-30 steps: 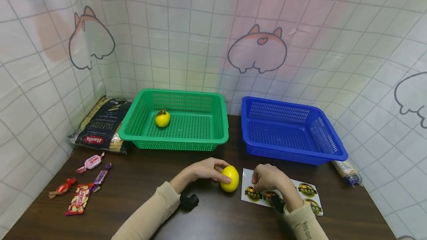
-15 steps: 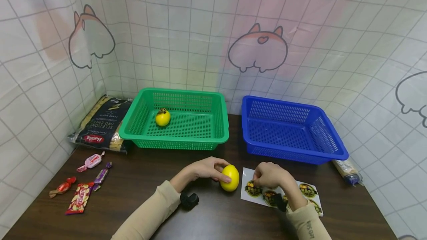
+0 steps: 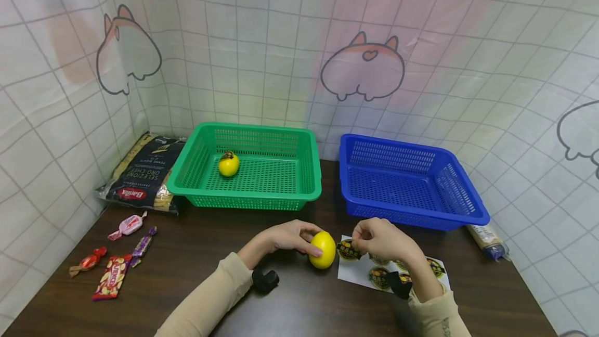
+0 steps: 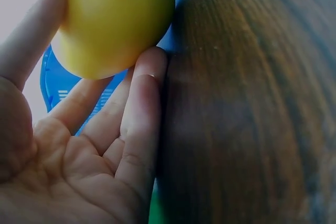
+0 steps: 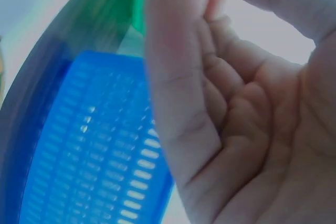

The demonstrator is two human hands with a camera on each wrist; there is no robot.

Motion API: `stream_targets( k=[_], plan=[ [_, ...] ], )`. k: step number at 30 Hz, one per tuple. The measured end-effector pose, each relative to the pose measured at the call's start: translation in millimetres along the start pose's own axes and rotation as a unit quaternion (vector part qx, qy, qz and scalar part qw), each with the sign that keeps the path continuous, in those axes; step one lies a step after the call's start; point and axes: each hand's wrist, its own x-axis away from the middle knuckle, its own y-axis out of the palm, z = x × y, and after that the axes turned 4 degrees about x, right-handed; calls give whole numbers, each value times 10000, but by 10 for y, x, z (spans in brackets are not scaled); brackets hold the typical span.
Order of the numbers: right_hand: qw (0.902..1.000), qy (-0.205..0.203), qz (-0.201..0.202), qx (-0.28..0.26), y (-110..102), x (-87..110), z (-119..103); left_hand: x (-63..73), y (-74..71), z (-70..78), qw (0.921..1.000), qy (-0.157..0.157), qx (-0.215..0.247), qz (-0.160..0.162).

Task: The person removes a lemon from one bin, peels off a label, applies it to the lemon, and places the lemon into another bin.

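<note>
My left hand (image 3: 291, 237) holds a yellow lemon (image 3: 323, 250) upright on the dark table, thumb on its near side. In the left wrist view the lemon (image 4: 113, 22) sits between the thumb and fingertips, a green spot at its end. My right hand (image 3: 386, 241) pinches a round black-and-gold sticker (image 3: 347, 249) by its right edge. This sticker hangs over the upper left of a white sticker sheet (image 3: 351, 273), which bears several more such stickers. The right wrist view shows the right hand's bent fingers (image 5: 178, 77); the sticker is hidden there.
Behind the hands stand a green basket (image 3: 252, 203), holding another lemon (image 3: 228, 164) with a sticker on it, and a blue basket (image 3: 412, 216). A pasta bag (image 3: 145, 173) and several wrapped sweets (image 3: 112, 277) lie left. A packet (image 3: 489, 243) lies right.
My right hand has risen slightly away from the sheet, and a sticker has come up with its fingers. The left hand and lemon have stayed in place.
</note>
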Motion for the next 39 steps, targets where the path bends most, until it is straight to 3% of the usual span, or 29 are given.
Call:
stream_targets(
  k=[6,15,39],
  plan=[
    [9974,-528,173,-453,32,-8,-34,7,-3,0,9999,-53,-5,-91],
    [9917,-1155,161,-550,157,-109,-48,4,-3,-2,9998,-19,-65,-181],
    [9932,-1035,273,-456,296,-222,-14,10,-24,19,9996,-32,32,-262]
  ],
)
